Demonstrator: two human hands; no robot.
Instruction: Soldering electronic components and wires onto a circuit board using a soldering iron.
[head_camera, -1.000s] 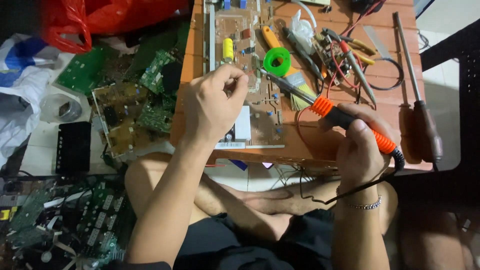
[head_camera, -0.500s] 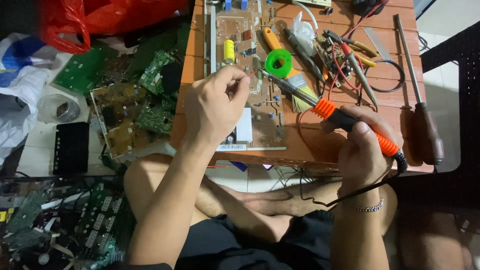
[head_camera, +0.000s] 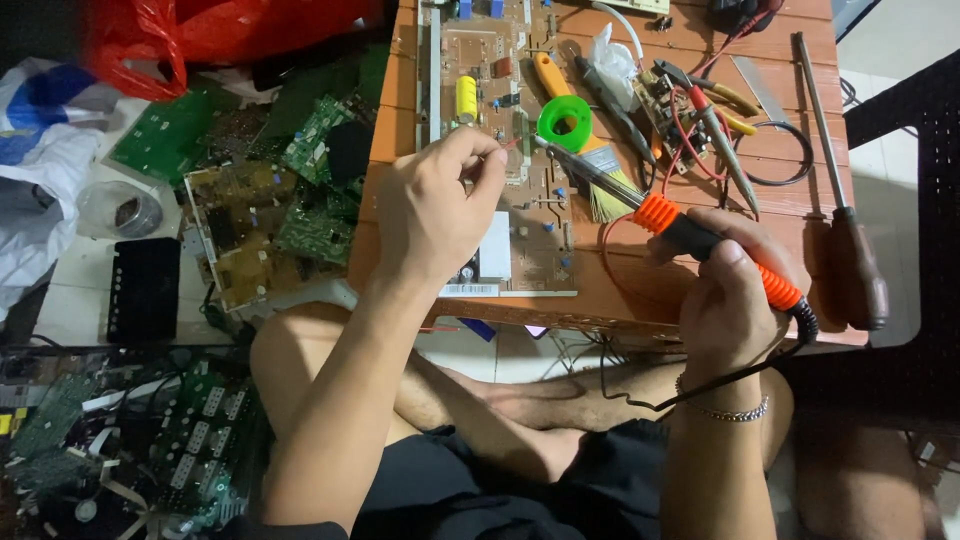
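A tan circuit board (head_camera: 490, 90) lies on a low wooden table (head_camera: 780, 170). My left hand (head_camera: 435, 215) rests on the board, its thumb and forefinger pinched together near the board's middle; what they pinch is too small to tell. My right hand (head_camera: 730, 290) grips a soldering iron (head_camera: 690, 235) with an orange and black handle. The iron's metal tip points left and ends close to the left fingertips, over the board. A green solder spool (head_camera: 565, 122) sits just above the tip.
A brush (head_camera: 585, 165), pliers and red wires (head_camera: 700, 110) and a long wooden-handled screwdriver (head_camera: 845, 210) lie on the table. Green circuit boards (head_camera: 260, 190) are piled on the floor at left, beside a red bag (head_camera: 200, 30). More boards (head_camera: 120, 440) lie at lower left.
Both hands stay almost still. The soldering iron's tip stays next to the left fingertips over the board.
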